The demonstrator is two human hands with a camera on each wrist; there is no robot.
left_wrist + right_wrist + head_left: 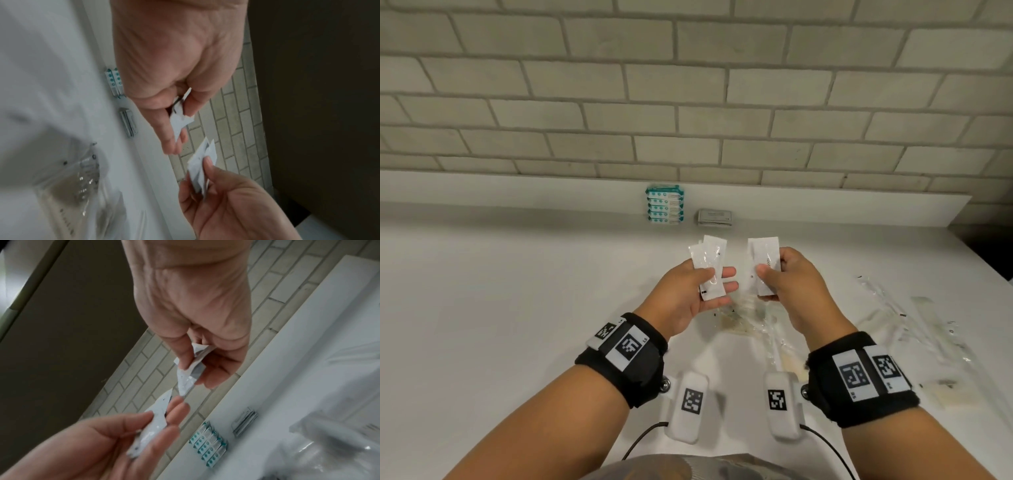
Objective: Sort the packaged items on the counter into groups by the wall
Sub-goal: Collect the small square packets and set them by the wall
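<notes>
Held: our left hand (690,291) pinches a small fan of white sachets (708,265) by their lower ends; our right hand (789,284) pinches another white sachet pair (763,262) mid-length, both above the counter (500,291).

Handling, as we judge it: light, thin, limp, slick film; take hold across the flat faces near an end.

Sorted by the wall: teal packet stack (665,205), grey packet stack (715,218).

Unsorted: clear bagged items (914,322), which only the head view shows spread out. Wrist views alone show thumb-to-finger contact.

print on the grey packets (715,218) is too small to read.
</notes>
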